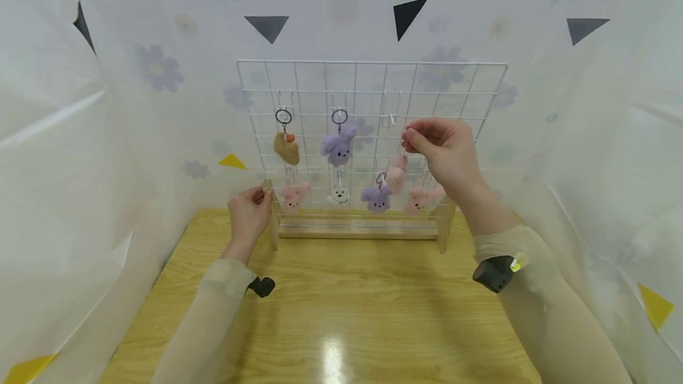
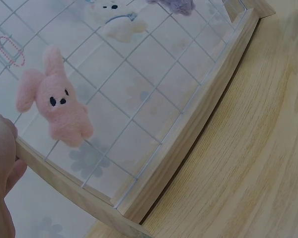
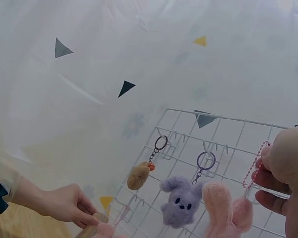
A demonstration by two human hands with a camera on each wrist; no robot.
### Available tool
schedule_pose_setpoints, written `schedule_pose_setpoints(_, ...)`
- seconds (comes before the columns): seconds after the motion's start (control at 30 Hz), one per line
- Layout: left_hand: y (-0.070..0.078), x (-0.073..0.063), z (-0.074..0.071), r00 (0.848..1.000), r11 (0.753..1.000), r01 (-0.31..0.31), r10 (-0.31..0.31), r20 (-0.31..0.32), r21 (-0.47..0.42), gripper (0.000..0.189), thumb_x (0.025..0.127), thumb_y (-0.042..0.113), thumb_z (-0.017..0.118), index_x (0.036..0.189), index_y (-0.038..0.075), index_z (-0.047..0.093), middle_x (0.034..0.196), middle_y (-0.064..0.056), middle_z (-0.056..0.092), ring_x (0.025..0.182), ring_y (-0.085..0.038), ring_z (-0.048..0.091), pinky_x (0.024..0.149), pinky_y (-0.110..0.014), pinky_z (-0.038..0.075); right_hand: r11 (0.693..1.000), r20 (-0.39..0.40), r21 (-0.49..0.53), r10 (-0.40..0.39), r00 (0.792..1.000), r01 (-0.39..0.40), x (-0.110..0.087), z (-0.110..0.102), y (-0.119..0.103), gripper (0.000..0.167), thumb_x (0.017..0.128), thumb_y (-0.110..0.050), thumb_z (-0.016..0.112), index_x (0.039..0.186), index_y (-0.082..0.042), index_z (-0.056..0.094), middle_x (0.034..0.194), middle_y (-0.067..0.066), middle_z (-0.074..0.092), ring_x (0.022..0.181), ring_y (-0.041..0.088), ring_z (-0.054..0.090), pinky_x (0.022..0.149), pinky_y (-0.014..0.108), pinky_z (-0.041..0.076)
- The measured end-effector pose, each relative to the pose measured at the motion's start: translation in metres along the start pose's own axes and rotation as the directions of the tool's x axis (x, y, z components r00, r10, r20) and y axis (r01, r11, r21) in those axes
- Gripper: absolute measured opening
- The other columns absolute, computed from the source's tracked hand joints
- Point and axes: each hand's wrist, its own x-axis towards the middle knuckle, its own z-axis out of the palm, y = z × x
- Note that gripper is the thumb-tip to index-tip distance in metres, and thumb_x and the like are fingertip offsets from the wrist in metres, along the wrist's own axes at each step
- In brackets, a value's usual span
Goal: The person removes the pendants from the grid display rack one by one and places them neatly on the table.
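In the head view my right hand (image 1: pixel 447 150) pinches the pink bead chain (image 3: pixel 252 168) of a pink plush rabbit keychain (image 1: pixel 396 176). The rabbit dangles in front of the white wire grid (image 1: pixel 368 63), just right of and below a white hook (image 1: pixel 392 119) in the upper row. My left hand (image 1: pixel 249 212) grips the top of the grid stand's left wooden post (image 2: pixel 79 193) between thumb and fingers. Close to that hand hangs another pink rabbit (image 2: pixel 62 106). A purple rabbit keychain (image 3: pixel 181 201) hangs from a ring on the upper row.
Left on the upper row is a brown plush keychain (image 1: pixel 287 148). Along the lower row hang a white plush (image 1: pixel 339 195), a purple plush (image 1: pixel 376 200) and a pink one (image 1: pixel 418 201). The stand rests on a wooden table (image 1: pixel 341 295), with patterned sheeting (image 1: pixel 187 93) behind.
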Motion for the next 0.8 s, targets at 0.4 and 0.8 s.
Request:
schedule_pose_setpoints(0.4, 0.002, 0.002, 0.000, 0.999, 0.999, 0.032, -0.032, 0.010, -0.015, 0.024, 0.099, 0.007, 0.074, 0.113, -0.012, 0.076, 0.100, -0.027, 0.076, 0.088, -0.036, 0.078, 0.075, -0.043, 0.066, 0.993, 0.013, 0.116, -0.026, 1.000, 0.025, -0.020, -0.014, 0.000, 0.005, 0.098, 0.008, 0.070, 0.101, 0.009, 0.074, 0.092, 0.012, 0.076, 0.080, 0.019, 0.072, 0.082, 0.025, 0.063)
schedule_pose_setpoints(0.8, 0.002, 0.001, -0.001, 0.998, 0.998, 0.060, -0.060, 0.014, -0.012, 0.026, 0.100, 0.010, 0.074, 0.116, -0.011, 0.075, 0.102, -0.027, 0.076, 0.090, -0.035, 0.078, 0.077, -0.044, 0.066, 0.995, 0.049, 0.094, -0.034, 0.998, 0.030, -0.040, -0.029, 0.012, 0.006, 0.097, 0.009, 0.071, 0.101, 0.007, 0.075, 0.090, 0.009, 0.076, 0.082, 0.018, 0.072, 0.082, 0.022, 0.061)
